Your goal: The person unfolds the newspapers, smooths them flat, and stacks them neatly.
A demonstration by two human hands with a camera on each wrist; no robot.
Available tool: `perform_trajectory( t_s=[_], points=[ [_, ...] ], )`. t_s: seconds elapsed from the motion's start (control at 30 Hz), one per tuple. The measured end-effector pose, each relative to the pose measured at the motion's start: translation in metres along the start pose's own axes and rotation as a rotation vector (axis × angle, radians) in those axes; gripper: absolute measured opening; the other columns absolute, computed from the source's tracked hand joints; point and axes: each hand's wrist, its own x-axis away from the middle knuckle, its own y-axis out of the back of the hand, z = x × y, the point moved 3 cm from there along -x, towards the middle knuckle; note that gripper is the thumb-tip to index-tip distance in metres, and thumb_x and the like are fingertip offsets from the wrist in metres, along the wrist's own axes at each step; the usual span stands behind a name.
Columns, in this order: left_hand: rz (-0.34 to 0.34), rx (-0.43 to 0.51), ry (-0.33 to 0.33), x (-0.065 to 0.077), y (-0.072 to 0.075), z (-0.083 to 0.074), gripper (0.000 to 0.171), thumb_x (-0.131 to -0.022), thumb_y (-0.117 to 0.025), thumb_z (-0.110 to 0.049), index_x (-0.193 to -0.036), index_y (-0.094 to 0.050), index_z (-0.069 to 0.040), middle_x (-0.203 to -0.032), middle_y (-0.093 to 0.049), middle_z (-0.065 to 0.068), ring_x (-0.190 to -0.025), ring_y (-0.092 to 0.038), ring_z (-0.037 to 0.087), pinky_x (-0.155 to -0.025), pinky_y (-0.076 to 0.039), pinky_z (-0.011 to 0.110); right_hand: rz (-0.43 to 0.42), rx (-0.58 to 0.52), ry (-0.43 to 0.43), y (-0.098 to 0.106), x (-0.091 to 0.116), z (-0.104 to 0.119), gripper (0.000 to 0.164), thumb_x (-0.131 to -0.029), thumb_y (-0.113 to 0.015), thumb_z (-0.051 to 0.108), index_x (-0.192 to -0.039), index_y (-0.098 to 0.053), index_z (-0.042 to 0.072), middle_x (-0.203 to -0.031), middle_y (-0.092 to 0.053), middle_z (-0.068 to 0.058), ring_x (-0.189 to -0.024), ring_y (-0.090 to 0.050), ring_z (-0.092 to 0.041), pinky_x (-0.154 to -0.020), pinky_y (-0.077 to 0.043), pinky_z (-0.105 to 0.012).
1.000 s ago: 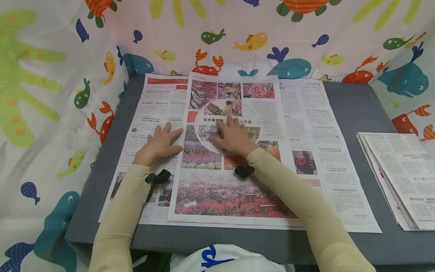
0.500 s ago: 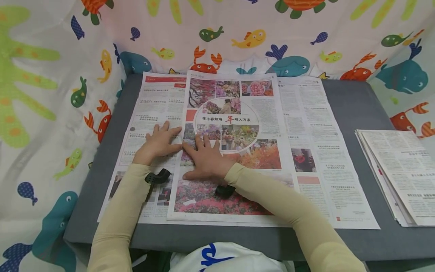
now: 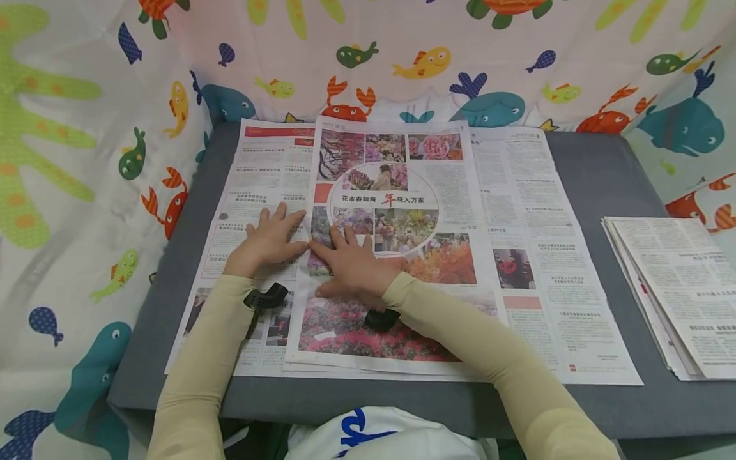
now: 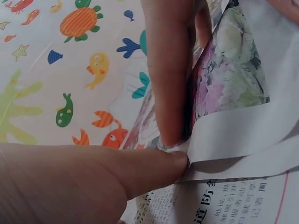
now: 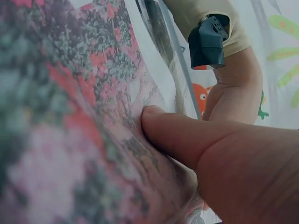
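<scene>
Rested the left hand (image 3: 266, 241) flat on a newspaper (image 3: 543, 211) spread across a gray table (image 3: 598, 169), with fingers splayed and grasping nothing. Laid the right hand (image 3: 359, 267) just beside it, on a page (image 3: 402, 223) of flower photos, also with fingers spread and clasping nothing. Had this page lying on top of the newspaper, near its middle, with columns of text showing to the left and right. Held the left thumb close to a right fingertip at the page's left edge; could not tell from above whether touching. From the left wrist, placed the left thumb against the edge of the paper, next to a curled white margin. From the right wrist, pressed the right thumb onto printed pink blooms, with the paper buckled beside it. Had a pile (image 3: 678, 287) of papers at the right end of the table, well apart from both hands. Wore cream sleeves (image 3: 198, 364), a black device (image 3: 266, 297) at each wrist, and a white shirt (image 3: 402, 434) with blue lettering. Faced a cloth (image 3: 402, 32) printed with crabs, whales, fish and turtles.
</scene>
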Motion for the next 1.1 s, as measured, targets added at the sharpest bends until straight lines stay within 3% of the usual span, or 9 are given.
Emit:
perform_trajectory(
  t_s=[0.37,0.53,0.6,0.7,0.77,0.83,0.93,1.1],
  points=[
    [0.003,0.009,-0.002,0.001,0.003,-0.004,0.084,-0.097,-0.061,-0.037,-0.165,-0.019,-0.013,-0.171,0.000,0.025,-0.155,0.008,0.054,-0.113,-0.001,0.083,-0.020,-0.052,-0.001,0.004,0.001,-0.008,0.096,-0.092,-0.072,0.051,-0.165,-0.018,0.023,-0.173,-0.010,-0.015,-0.159,-0.007,-0.043,-0.121,-0.017,-0.072],
    [0.018,-0.003,0.000,0.000,0.001,-0.003,0.077,-0.098,-0.057,-0.035,-0.164,-0.023,-0.018,-0.171,0.003,0.026,-0.154,0.011,0.055,-0.113,0.000,0.083,-0.019,-0.095,0.043,0.007,0.004,-0.009,0.088,-0.095,-0.070,0.042,-0.165,-0.019,0.027,-0.172,-0.016,-0.015,-0.158,-0.010,-0.045,-0.119,-0.018,-0.074],
    [0.025,-0.012,0.004,0.001,0.000,-0.002,0.075,-0.098,-0.056,-0.035,-0.164,-0.024,-0.019,-0.170,0.004,0.026,-0.154,0.011,0.056,-0.113,0.000,0.083,-0.025,-0.110,0.069,0.008,0.005,-0.010,0.085,-0.096,-0.070,0.034,-0.165,-0.020,0.028,-0.170,-0.022,-0.015,-0.157,-0.016,-0.045,-0.118,-0.023,-0.073],
    [0.026,-0.019,0.008,0.001,-0.001,-0.002,0.074,-0.098,-0.056,-0.036,-0.163,-0.027,-0.019,-0.170,0.004,0.027,-0.154,0.011,0.056,-0.113,-0.001,0.083,-0.051,-0.138,0.123,0.012,0.007,-0.010,0.083,-0.095,-0.069,0.020,-0.164,-0.023,0.026,-0.162,-0.038,-0.018,-0.147,-0.040,-0.041,-0.111,-0.041,-0.061],
    [0.026,-0.017,0.010,0.001,-0.002,-0.002,0.072,-0.098,-0.057,-0.036,-0.162,-0.029,-0.020,-0.170,0.004,0.027,-0.154,0.010,0.056,-0.113,-0.002,0.083,-0.075,-0.156,0.160,0.014,0.008,-0.011,0.084,-0.094,-0.068,0.011,-0.164,-0.024,0.023,-0.156,-0.046,-0.019,-0.132,-0.054,-0.036,-0.098,-0.049,-0.050],
    [0.030,-0.015,0.010,0.000,-0.002,-0.003,0.071,-0.099,-0.058,-0.036,-0.162,-0.029,-0.022,-0.170,0.004,0.027,-0.154,0.010,0.057,-0.112,-0.002,0.084,-0.096,-0.171,0.196,0.016,0.009,-0.010,0.084,-0.093,-0.066,0.004,-0.164,-0.024,0.019,-0.150,-0.052,-0.020,-0.117,-0.063,-0.031,-0.086,-0.050,-0.042],
    [0.037,-0.017,0.003,-0.001,-0.002,-0.003,0.070,-0.100,-0.058,-0.036,-0.162,-0.028,-0.026,-0.170,0.004,0.027,-0.152,0.011,0.059,-0.111,-0.001,0.085,-0.124,-0.170,0.226,0.018,0.012,-0.010,0.083,-0.092,-0.063,-0.002,-0.164,-0.025,0.016,-0.149,-0.054,-0.020,-0.111,-0.066,-0.029,-0.082,-0.049,-0.038],
    [0.045,-0.030,-0.006,-0.003,-0.004,-0.003,0.069,-0.101,-0.056,-0.034,-0.163,-0.026,-0.029,-0.171,0.004,0.026,-0.151,0.012,0.061,-0.110,0.000,0.086,-0.156,-0.143,0.240,0.020,0.013,-0.011,0.078,-0.093,-0.062,-0.006,-0.162,-0.030,0.014,-0.146,-0.056,-0.021,-0.113,-0.066,-0.033,-0.079,-0.048,-0.039]
  ],
)
